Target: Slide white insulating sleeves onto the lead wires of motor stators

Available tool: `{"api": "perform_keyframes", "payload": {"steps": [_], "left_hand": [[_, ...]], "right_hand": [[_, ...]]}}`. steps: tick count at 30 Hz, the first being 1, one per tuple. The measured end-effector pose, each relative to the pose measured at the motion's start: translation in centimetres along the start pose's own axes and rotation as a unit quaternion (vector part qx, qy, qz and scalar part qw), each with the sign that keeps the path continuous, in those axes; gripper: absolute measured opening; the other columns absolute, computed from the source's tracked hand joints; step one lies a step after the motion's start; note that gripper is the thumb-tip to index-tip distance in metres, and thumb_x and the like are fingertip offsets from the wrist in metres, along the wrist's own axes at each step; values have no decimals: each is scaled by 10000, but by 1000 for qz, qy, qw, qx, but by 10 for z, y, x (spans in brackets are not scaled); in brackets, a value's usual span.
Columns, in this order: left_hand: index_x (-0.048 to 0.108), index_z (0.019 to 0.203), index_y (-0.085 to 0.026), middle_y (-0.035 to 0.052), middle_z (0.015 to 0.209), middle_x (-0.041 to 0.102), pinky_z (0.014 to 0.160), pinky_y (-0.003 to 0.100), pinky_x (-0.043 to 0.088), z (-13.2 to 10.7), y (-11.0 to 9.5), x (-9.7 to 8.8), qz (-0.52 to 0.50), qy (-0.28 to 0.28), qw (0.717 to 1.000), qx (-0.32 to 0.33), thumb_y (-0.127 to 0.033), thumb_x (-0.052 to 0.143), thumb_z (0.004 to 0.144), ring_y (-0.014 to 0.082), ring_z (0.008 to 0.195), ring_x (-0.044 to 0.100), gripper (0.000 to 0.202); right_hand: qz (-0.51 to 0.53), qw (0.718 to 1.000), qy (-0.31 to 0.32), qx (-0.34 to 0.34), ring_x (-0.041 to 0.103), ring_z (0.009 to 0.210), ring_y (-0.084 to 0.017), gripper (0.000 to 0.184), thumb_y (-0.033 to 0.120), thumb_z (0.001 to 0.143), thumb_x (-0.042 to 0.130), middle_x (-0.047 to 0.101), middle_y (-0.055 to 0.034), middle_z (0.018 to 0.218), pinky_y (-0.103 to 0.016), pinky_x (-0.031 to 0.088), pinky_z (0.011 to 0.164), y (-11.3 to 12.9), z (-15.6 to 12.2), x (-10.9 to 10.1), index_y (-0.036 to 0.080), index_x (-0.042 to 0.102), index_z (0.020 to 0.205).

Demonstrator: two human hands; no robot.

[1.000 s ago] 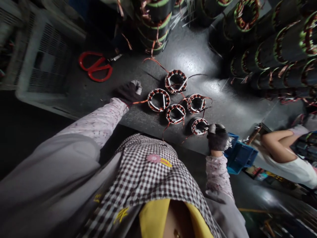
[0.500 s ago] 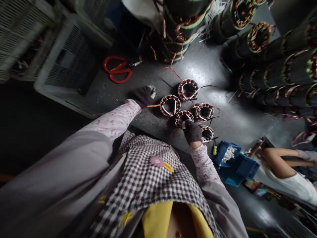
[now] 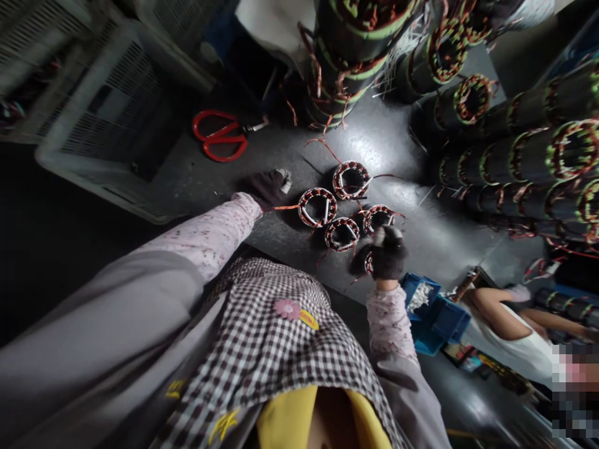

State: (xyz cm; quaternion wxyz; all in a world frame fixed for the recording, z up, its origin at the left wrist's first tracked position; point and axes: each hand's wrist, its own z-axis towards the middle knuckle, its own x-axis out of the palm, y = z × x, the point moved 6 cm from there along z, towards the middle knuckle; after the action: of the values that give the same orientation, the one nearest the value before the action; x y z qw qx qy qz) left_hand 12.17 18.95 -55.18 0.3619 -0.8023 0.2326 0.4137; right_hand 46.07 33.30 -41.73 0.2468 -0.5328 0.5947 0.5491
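Several small wound stators with copper coils lie on the dark workbench. My left hand, in a dark glove, is closed beside the leftmost stator and pinches a copper wire that runs to it. My right hand, also gloved, is closed over the nearest stator at the bench's front edge and hides most of it. Three more stators, one in the middle, one behind and one to the right, lie between the two hands.
Red-handled scissors lie at the back left of the bench. Stacks of larger stators fill the right and back. A white plastic crate stands left. Blue bins sit below the bench edge, beside another person.
My right hand has moved from the middle stator to the nearest one at the bench edge. My left hand keeps its place at the wire. The view has shifted slightly.
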Motion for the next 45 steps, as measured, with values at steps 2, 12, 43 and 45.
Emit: {"api": "perform_keyframes", "payload": {"steps": [2,12,43,45], "left_hand": [[696,1544,-73,295,1467,759,1127,543,504,-1,-1,0,19,2,1000,-3,-484,391,1217,452,1353,729,607],[717,1548,-109,280,1451,782,1115,551,523,4,5,8,11,-10,1000,18,-474,411,1210,451,1323,756,584],[676,1659,-104,267,1454,782,1073,490,541,-5,-8,-13,3,16,999,47,-415,440,1231,437,1365,759,579],[678,1649,-95,273,1454,779,1069,489,536,-4,-9,-13,4,19,999,46,-407,443,1234,438,1360,759,570]], "right_hand": [[-62,998,-29,-8,774,1313,-375,416,373,1154,543,829,-208,1367,-500,616,1094,-10,18,-14,200,823,1409],[-320,943,92,16,797,1059,-339,416,380,1203,572,821,-232,1273,-436,567,895,-17,47,9,198,826,1478],[-405,892,118,-165,735,1063,-249,494,421,1268,442,777,-196,1443,-376,333,804,132,81,33,199,721,1610],[-393,899,119,-156,736,1038,-239,467,407,1252,477,797,-194,1404,-359,356,807,133,79,29,191,765,1550]]}}
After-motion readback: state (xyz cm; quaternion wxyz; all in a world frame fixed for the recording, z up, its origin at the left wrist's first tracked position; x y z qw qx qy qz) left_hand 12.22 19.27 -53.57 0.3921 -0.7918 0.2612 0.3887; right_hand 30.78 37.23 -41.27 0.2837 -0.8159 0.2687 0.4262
